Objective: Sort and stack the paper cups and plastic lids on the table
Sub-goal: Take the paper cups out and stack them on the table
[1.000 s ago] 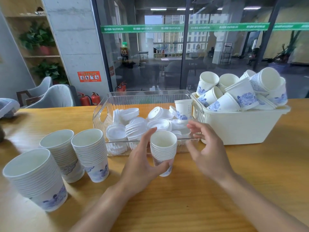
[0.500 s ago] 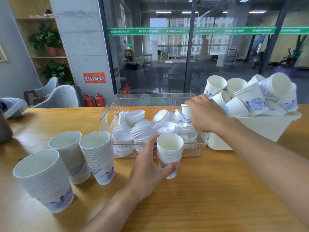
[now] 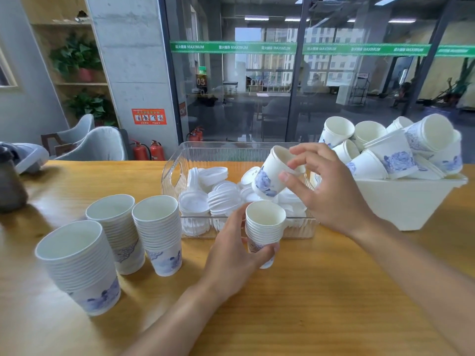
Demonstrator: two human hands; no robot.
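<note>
Three tall cup stacks (image 3: 113, 247) are stood at the near left of the table (image 3: 321, 304), close together, apparently finished. A short cup stack (image 3: 264, 229) is stood on the table just in front of the clear bin (image 3: 174, 170); its lower part is wrapped by the left hand (image 3: 231, 255), thumb in front, fingers behind, so it is steadied.

Above the clear bin, a single cup (image 3: 276, 173) is pinched at the rim by the right hand (image 3: 326, 188), thumb and fingertips, and is tilted with its mouth up and to the right. It is held clear of the short stack, not yet nested.

Handling, as judged: thin paper, very light, easily crushed at the wall; the rolled rim is the stiffest spot, so a light rim pinch is suited. Nested cups are likely to wedge, hence the base of the stack is best held. The cup needs to be turned upright before it is dropped in.

Loose lids (image 3: 218, 194) are piled in the clear bin. Further right, unsorted cups (image 3: 393, 155) are heaped in the white tub (image 3: 411, 201).
</note>
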